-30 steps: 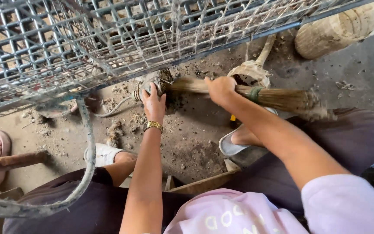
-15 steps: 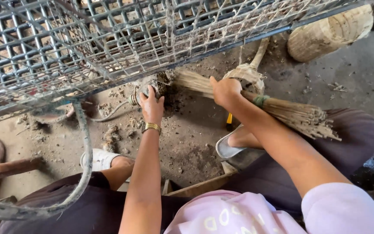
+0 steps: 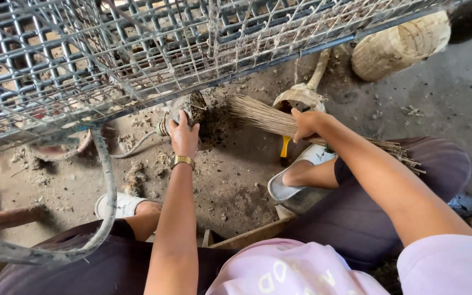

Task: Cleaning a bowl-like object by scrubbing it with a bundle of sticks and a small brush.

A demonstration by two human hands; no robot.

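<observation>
Right hand: the right hand (image 3: pixel 305 124) is curled tight around the bundled brown straw hand broom (image 3: pixel 279 123), gripping it near mid-length, fingers wrapped over the top.
Broom position: it lies low over the dirty concrete floor (image 3: pixel 236 180), just in front of the lower edge of the grey wire-mesh cage (image 3: pixel 137 49).
Broom axis: long axis runs from upper left to lower right. One end, dense and rounded, points toward the cage edge; the other end, loose and splayed, points toward the person's right knee.
Left hand: the left hand (image 3: pixel 184 134), with a gold wristwatch (image 3: pixel 182 160) on the wrist, is closed over a round grey dirt-caked object (image 3: pixel 189 106) at the cage's lower edge. What the object is cannot be told.
Gap: the broom's leftward end sits just beside that object.
Feet: a white slipper (image 3: pixel 296 175) under the right forearm, another white slipper (image 3: pixel 118 205) near the left knee.
Nearby: a tan gourd-like scoop with a long neck (image 3: pixel 304 93) behind the broom; a yellow handle (image 3: pixel 284 148) beneath it; a woven pale basket (image 3: pixel 405 46) at upper right.
Floor: clumps of dirt and debris spread under the cage.
</observation>
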